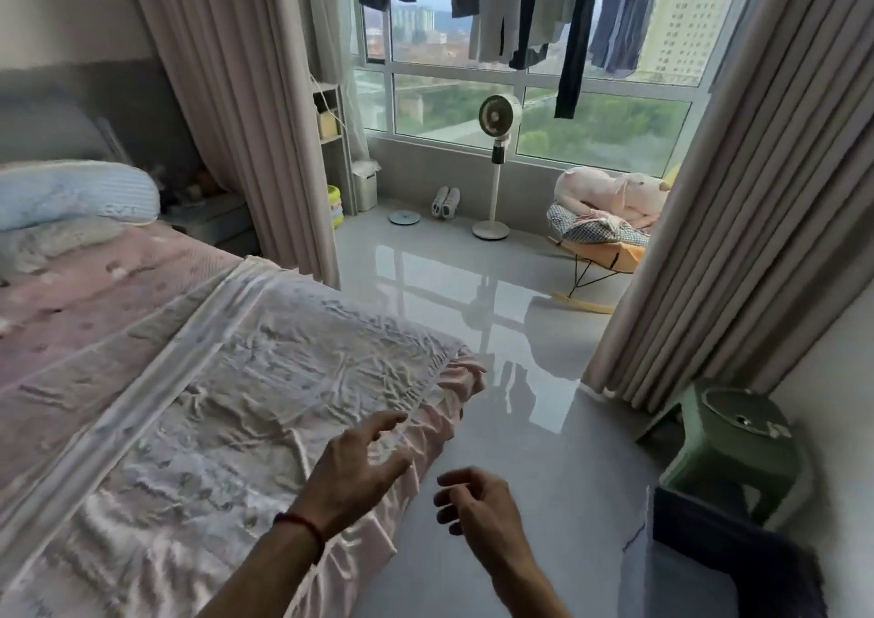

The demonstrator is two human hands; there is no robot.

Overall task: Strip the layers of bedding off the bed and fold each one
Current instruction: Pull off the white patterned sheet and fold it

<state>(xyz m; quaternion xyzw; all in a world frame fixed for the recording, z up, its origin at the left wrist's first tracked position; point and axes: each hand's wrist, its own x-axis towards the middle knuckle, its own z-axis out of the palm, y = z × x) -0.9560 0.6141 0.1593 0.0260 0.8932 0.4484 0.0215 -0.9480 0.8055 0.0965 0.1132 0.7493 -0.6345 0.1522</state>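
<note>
Bed (118,295), left of view: carried a pink patterned sheet (94,286), with a pale, crumpled cover layer (265,381) spread over the near end and reaching the bed's right edge, where a pink layer hung down the side. Pillows (71,201) were stacked at the head end, a blue one uppermost. Left hand (359,466): held over the right edge of the pale cover layer, fingers spread and slightly bent, gripping nothing; a red cord sat on the wrist. Right hand (473,504): held over the glossy floor (473,310) just beside the bed, fingers loosely curled, empty. Also present: standing fan (494,163) by the window, rocking chair (600,239) with a plush toy, green stool (738,442) at right, curtains (756,191), hanging clothes above.
</note>
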